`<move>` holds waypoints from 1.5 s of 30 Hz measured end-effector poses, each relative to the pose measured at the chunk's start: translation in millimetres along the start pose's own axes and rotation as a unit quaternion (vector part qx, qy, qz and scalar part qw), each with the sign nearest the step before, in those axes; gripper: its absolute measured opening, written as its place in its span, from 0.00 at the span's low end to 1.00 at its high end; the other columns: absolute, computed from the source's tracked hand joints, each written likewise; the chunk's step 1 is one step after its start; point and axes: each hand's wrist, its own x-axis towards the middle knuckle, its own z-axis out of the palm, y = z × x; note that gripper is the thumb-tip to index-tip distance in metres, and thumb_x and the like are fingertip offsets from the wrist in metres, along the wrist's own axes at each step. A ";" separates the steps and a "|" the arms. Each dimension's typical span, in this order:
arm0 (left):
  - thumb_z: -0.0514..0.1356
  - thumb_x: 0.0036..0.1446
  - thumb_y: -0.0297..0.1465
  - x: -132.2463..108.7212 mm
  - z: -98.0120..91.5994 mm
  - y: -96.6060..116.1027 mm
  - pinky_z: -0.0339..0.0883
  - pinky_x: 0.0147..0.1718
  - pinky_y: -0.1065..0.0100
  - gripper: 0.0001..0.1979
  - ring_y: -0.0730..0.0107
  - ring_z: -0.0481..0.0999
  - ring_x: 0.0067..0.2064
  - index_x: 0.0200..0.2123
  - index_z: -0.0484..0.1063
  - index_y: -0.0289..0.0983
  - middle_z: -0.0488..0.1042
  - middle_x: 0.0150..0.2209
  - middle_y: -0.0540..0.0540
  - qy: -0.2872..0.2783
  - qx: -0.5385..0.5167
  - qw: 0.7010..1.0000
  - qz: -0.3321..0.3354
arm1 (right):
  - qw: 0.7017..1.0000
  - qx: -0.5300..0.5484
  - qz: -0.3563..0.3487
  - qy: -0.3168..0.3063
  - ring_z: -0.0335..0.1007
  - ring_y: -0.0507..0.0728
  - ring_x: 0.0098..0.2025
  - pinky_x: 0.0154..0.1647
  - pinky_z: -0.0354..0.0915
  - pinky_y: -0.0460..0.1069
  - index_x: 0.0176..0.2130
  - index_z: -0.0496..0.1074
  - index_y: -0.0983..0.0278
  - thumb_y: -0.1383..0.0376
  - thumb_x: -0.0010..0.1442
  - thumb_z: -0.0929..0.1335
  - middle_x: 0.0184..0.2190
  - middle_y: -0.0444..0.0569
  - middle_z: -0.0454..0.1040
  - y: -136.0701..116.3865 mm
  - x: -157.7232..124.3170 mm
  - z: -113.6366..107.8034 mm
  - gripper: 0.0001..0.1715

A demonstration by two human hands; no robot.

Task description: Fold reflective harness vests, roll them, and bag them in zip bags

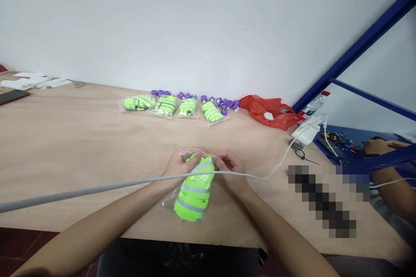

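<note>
A clear zip bag [169,199] with a folded neon-yellow reflective strap [194,190] inside is held just above the front of the table. My left hand [180,165] is closed on the left end of its mouth, thumb over the plastic. At the other end of the mouth, my right hand [230,165] pinches the red-lined seal edge between thumb and fingers. Whether the seal is fastened along its whole length cannot be made out. A pale cable [146,178] passes across the view in front of both wrists and the bag.
Several filled bags [165,106] lie along the wall with purple round pieces [224,106] behind them. Right of these are a red plastic bag [269,110], a bottle [315,104] and a white charger [307,132]. Beyond the blue frame [354,47] another person's arm [390,186] shows.
</note>
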 end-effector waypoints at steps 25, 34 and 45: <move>0.75 0.44 0.41 3.5 -0.3 -2.0 0.72 0.35 0.67 0.19 0.64 0.79 0.36 0.31 0.77 0.32 0.82 0.35 0.42 -0.037 -0.083 0.994 -0.054 | 0.997 0.021 0.056 -0.037 0.63 0.52 0.25 0.25 0.61 0.46 0.31 0.74 0.62 0.49 0.57 0.71 0.24 0.43 0.70 3.4 -3.4 5.1 0.19; 0.72 0.47 0.38 7.0 -5.7 -3.0 0.69 0.34 0.68 0.15 0.65 0.78 0.33 0.34 0.80 0.33 0.81 0.34 0.43 -0.094 -0.069 0.990 -0.086 | 0.998 0.025 0.061 -0.004 0.60 0.51 0.24 0.23 0.59 0.46 0.29 0.74 0.62 0.49 0.56 0.72 0.22 0.42 0.68 6.2 -4.0 7.9 0.19; 0.73 0.45 0.39 5.3 -3.2 -0.1 0.66 0.30 0.70 0.15 0.69 0.74 0.29 0.29 0.78 0.33 0.77 0.27 0.47 -0.078 -0.028 0.995 -0.063 | 0.993 0.038 0.098 -0.053 0.65 0.51 0.25 0.25 0.61 0.45 0.31 0.74 0.62 0.49 0.53 0.74 0.25 0.43 0.72 3.5 -1.8 6.0 0.19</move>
